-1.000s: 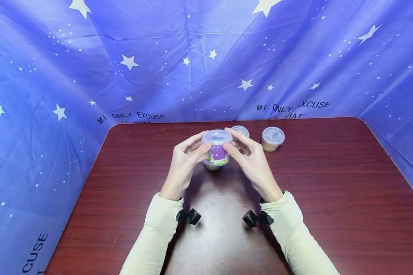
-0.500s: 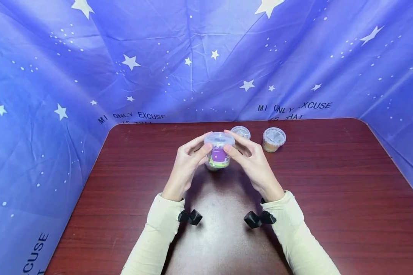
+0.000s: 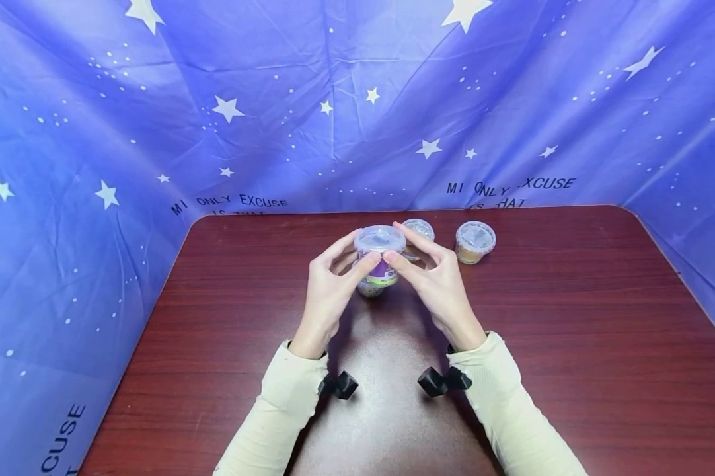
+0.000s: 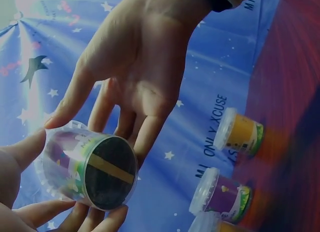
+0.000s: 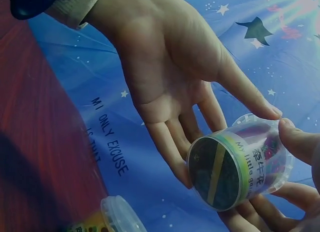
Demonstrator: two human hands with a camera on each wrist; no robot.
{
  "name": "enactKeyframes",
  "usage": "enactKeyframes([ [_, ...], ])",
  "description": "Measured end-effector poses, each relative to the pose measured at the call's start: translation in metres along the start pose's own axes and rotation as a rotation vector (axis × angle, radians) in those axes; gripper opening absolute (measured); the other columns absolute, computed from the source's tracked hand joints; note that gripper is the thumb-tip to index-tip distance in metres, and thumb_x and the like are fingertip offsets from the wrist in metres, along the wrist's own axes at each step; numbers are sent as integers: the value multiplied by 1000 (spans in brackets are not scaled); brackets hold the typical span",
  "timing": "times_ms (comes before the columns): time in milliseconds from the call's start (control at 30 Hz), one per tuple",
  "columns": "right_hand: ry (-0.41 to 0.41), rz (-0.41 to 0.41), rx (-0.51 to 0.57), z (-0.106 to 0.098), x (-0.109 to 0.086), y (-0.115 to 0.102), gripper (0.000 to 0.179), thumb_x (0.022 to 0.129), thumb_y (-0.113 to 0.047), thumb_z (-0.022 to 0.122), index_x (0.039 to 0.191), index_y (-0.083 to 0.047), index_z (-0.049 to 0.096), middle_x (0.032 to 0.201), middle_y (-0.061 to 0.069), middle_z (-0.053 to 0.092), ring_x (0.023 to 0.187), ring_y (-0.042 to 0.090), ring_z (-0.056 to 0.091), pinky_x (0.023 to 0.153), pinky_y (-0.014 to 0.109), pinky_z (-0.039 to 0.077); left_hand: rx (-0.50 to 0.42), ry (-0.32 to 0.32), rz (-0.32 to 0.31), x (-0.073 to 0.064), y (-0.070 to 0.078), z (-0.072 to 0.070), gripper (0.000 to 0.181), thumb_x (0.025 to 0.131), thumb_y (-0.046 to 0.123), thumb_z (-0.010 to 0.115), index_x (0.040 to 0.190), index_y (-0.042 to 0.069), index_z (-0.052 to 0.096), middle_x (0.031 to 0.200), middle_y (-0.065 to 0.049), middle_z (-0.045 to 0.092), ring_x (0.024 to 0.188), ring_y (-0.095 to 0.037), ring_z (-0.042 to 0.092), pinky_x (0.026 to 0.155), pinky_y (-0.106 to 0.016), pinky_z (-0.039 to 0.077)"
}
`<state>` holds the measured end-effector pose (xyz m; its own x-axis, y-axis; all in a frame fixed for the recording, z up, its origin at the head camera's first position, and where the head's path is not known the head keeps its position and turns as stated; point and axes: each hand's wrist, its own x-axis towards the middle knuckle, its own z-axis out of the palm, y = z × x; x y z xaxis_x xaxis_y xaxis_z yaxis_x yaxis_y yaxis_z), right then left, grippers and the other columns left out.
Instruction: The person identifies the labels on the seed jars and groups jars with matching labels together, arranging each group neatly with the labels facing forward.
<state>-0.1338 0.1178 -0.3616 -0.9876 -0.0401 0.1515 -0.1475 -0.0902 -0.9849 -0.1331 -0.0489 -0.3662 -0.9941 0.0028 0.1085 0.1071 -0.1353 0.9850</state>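
Between both hands a small clear plastic tub (image 3: 380, 239) with a lid and a purple-and-green label is held up above the table. My left hand (image 3: 328, 281) grips its left side, thumb on the front. From the other side my right hand (image 3: 443, 281) grips it, the two thumb tips almost meeting on the label. The right wrist view shows the printing "My little" on the label (image 5: 250, 157), and dark contents crossed by a tan strip (image 5: 216, 174) at the base. Just behind and below the held tub, another tub (image 3: 371, 289) is mostly hidden.
On the dark red wooden table (image 3: 571, 330) stand two more lidded tubs, one (image 3: 475, 242) at the back right and one (image 3: 419, 229) partly behind my right hand. A blue star-printed cloth (image 3: 310, 145) hangs round the back and sides.
The held tub has turned: a printed code now shows on the label's front, where plain purple was. My left hand has shifted slightly right, and the thumbs have come closer together.
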Motion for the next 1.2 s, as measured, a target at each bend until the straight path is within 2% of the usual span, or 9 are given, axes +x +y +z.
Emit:
enactKeyframes([
  [200, 10, 14, 7, -1, 0, 1, 50, 89, -11, 74, 138, -13, 60, 129, 5, 64, 109, 15, 61, 89, 21, 52, 22, -29, -14, 2, -1, -2, 48, 88, 15, 75, 135, 13, 62, 126, -8, 66, 116, -19, 63, 100, -29, 50],
  [433, -22, 40, 49, -6, 0, 2, 49, 91, -11, 72, 139, -10, 58, 126, 3, 65, 107, 13, 62, 93, 22, 50, 29, -87, -61, 6, 0, -11, 47, 88, 18, 76, 133, 15, 64, 125, -6, 67, 111, -19, 65, 94, -27, 53],
  [667, -40, 64, 113, -8, 0, 0, 47, 93, -10, 69, 138, -6, 58, 128, 2, 65, 107, 11, 63, 94, 23, 52, -81, -189, -93, 11, -2, -22, 44, 92, 18, 72, 135, 16, 62, 126, -10, 66, 112, -20, 64, 94, -31, 54],
  [867, -50, 87, 173, -7, 1, 0, 46, 94, -7, 67, 139, 0, 55, 134, 4, 62, 112, 10, 63, 95, 27, 54, -166, -261, -112, 14, -4, -27, 45, 94, 19, 68, 138, 13, 59, 133, -11, 61, 115, -20, 63, 100, -36, 52],
  [1100, -73, 111, 134, -7, 2, 1, 48, 94, -9, 68, 140, -3, 55, 119, 2, 65, 106, 11, 64, 95, 27, 54, -219, -313, -111, 17, -7, -28, 48, 95, 19, 63, 140, 7, 55, 137, -14, 58, 119, -22, 61, 103, -33, 50],
  [1200, -108, 138, 109, -7, 3, 2, 50, 95, -13, 67, 143, -6, 53, 120, 3, 64, 107, 11, 63, 94, 27, 54, -237, -329, -123, 19, -9, -28, 50, 94, 19, 61, 141, 4, 53, 134, -15, 59, 116, -20, 62, 100, -31, 52],
])
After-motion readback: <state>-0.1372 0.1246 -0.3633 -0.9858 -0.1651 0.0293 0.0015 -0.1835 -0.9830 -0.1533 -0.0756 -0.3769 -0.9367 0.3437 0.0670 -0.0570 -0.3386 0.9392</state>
